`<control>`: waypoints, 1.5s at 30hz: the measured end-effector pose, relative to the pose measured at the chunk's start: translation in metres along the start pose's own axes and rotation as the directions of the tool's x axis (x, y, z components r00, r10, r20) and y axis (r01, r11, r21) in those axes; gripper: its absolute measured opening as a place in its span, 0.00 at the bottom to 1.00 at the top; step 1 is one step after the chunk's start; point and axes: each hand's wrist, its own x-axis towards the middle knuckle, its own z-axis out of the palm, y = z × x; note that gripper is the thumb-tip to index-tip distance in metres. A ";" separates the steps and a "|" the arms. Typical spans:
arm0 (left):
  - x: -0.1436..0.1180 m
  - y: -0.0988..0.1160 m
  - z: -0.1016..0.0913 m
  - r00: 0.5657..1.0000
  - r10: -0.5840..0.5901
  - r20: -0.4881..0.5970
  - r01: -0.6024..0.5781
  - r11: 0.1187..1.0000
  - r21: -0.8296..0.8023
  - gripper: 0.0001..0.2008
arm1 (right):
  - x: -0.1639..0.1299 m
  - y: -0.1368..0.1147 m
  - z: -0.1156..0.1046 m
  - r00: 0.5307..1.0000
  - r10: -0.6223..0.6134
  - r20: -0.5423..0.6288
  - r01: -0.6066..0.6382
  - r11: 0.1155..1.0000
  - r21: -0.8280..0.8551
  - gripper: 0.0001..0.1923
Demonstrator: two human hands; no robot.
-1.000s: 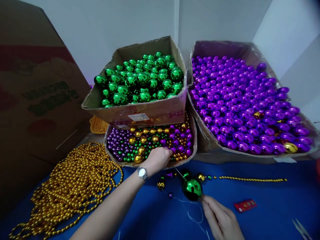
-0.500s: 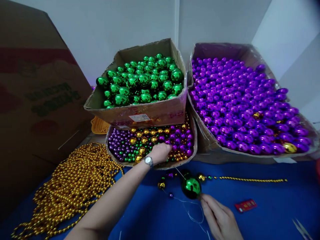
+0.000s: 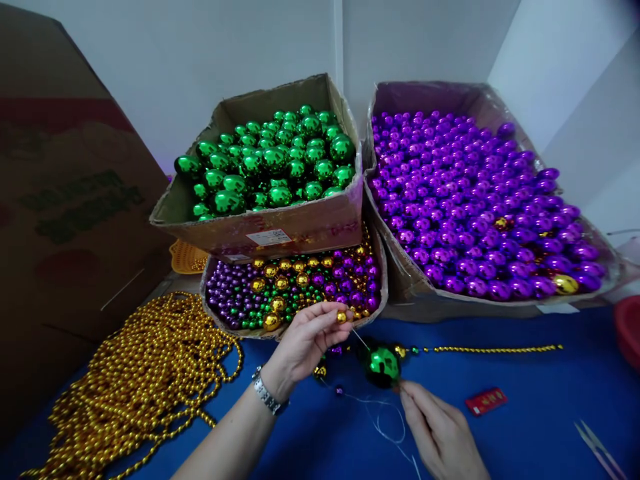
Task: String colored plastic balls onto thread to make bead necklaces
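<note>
At 5 o'clock, nearest the camera, the right hand (image 3: 443, 433) lies on the blue table (image 3: 540, 427), its fingers closed together at the big green ball (image 3: 383, 363) and the white thread (image 3: 385, 427). At 7 o'clock the left forearm rises to the left hand (image 3: 305, 340), palm turned up, thumb and forefinger pinching a small gold bead (image 3: 341, 316). Behind it, at 11 o'clock, stands the tray of mixed beads (image 3: 295, 290), and further the box of green balls (image 3: 270, 167).

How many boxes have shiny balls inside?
3: the green-ball box at back, the purple-ball box at right, and the mixed-bead box in front, by the left hand.
</note>
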 end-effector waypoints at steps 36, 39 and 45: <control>-0.021 -0.025 0.021 0.951 0.305 -0.045 -0.289 0.931 0.222 0.21 | -0.001 0.005 0.008 1.000 -0.021 0.016 0.022 0.997 -0.072 0.12; -0.023 -0.030 0.022 0.967 0.248 -0.050 -0.235 0.953 0.194 0.16 | -0.002 0.005 0.010 0.997 0.045 0.057 -0.044 0.999 -0.020 0.13; -0.028 -0.050 0.014 0.960 0.281 0.015 -0.261 0.867 0.425 0.07 | -0.014 0.034 0.026 0.988 0.051 0.144 -0.028 0.988 -0.154 0.15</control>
